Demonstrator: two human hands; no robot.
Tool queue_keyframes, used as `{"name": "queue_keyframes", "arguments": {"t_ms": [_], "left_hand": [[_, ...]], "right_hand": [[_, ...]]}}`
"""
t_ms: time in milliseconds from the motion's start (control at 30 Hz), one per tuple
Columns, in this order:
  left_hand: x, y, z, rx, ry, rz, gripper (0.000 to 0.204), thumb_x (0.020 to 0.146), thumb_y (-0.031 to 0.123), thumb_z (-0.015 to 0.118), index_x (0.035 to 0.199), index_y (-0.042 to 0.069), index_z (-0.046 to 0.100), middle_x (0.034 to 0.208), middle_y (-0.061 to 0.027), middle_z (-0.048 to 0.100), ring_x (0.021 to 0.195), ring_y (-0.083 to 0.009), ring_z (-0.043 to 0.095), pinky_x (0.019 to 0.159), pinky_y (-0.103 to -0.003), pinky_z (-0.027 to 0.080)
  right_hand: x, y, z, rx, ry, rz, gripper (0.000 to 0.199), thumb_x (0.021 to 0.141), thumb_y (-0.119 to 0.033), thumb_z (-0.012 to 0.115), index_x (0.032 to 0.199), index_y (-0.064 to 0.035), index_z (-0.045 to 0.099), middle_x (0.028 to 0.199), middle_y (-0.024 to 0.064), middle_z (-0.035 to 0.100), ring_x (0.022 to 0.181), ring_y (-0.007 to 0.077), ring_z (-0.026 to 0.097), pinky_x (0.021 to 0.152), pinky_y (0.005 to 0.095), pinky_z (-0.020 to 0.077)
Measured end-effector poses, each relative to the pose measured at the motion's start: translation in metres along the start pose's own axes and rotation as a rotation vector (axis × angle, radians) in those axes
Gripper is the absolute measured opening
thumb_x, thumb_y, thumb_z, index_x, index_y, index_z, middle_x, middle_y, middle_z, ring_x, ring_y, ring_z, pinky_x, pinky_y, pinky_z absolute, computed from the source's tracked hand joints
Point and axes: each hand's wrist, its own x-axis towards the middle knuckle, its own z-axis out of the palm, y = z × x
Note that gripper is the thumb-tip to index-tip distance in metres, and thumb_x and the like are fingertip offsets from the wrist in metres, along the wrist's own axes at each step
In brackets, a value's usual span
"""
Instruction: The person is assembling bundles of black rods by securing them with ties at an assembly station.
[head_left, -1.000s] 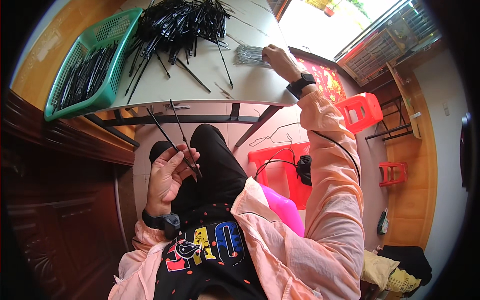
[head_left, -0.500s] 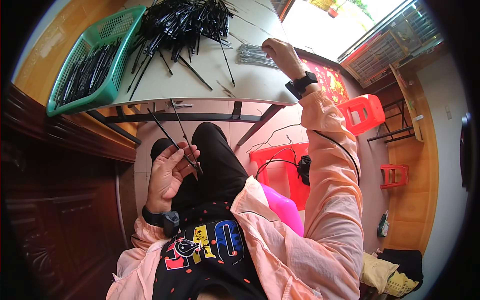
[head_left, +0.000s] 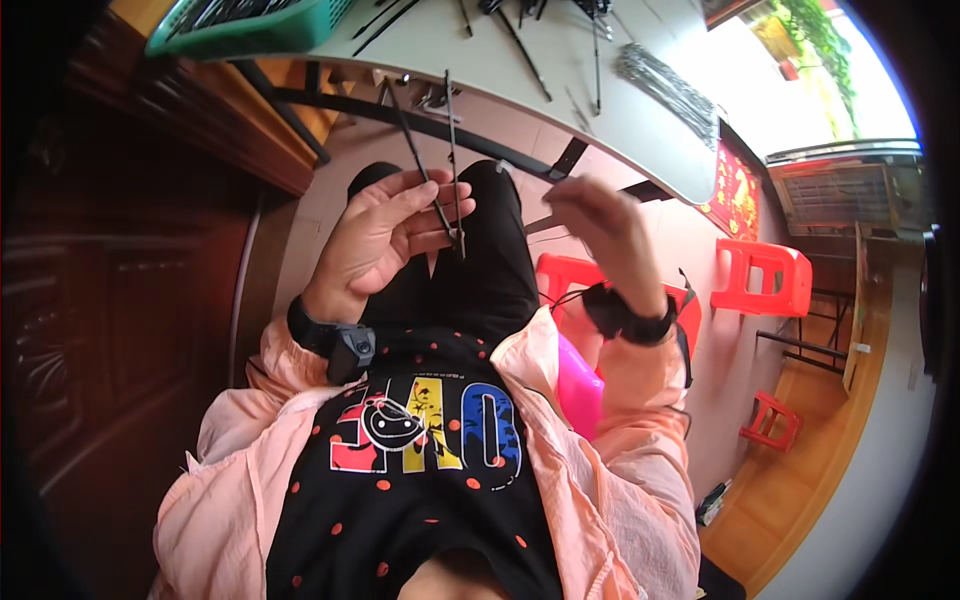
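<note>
In the head view, the left hand (head_left: 385,225) pinches two slim black rods (head_left: 416,150), converging at their lower ends, above the lap, near side of the pale surface (head_left: 640,135). A light, steady pinch that leaves that end exposed should serve best. The right hand (head_left: 612,222), blurred, has come nearer from the bundle of thin silver wires (head_left: 668,90) at far right; whether it grips anything, I cannot tell.

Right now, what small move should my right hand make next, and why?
Probably bring the right hand toward the lower ends of the thin black rods. The left hand holds these rods, while the right hand is apart from them. It is blurred, so I cannot tell whether it holds anything.
</note>
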Motion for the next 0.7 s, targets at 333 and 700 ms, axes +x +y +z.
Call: {"name": "queue_keyframes", "arguments": {"t_ms": [333,700], "left_hand": [[0.001,-0.007,0.006,0.021,0.008,-0.067,0.022,0.092,0.013,0.054,0.111,0.003,0.056,0.109,-0.0134,0.063,0.102,-0.0216,0.062,0.076,-0.034,0.055],[0.002,-0.01,0.007,0.079,-0.032,-0.116,0.023,0.092,0.015,0.054,0.113,0.005,0.056,0.108,-0.012,0.063,0.101,-0.021,0.063,0.074,-0.032,0.056]], "right_hand": [[-0.027,0.038,0.039,0.2,-0.178,0.149,0.01,0.087,-0.005,0.06,0.094,0.001,0.062,0.077,0.0024,0.062,0.073,0.0061,0.056,0.068,0.0206,0.0464],[-0.027,0.047,0.039,0.154,-0.18,0.08,0.006,0.086,-0.002,0.059,0.091,0.0016,0.061,0.08,0.0008,0.059,0.073,0.0059,0.054,0.067,0.0196,0.0434]]}}
